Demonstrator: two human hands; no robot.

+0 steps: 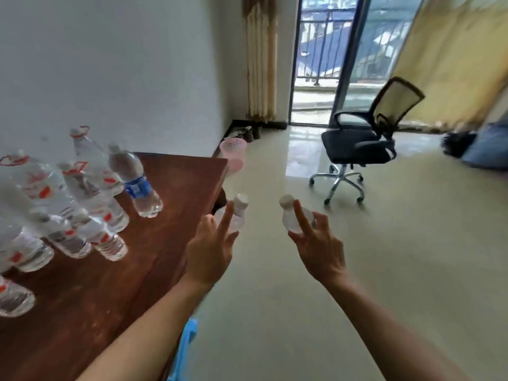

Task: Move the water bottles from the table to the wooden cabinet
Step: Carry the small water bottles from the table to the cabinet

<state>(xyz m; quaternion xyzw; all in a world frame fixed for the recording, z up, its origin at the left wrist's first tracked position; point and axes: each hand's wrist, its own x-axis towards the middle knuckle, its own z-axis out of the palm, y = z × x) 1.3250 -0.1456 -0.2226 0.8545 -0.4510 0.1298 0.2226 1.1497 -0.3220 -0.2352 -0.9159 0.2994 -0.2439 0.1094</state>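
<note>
Left hand (211, 248) gripped one small bottle (239, 213), right hand (316, 248) a second bottle (289, 220). An office chair (360, 144) stood ahead, a pink basket (233, 154) past the table (170, 193).

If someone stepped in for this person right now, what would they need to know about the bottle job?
Left hand grips a small bottle; right hand grips a second small bottle, both held just past the table edge.
Many bottles stand on the table, one with a blue label.
The wooden cabinet is out of view, so what is done cannot be told.
Left: carry these two over, then fetch the rest.
</note>
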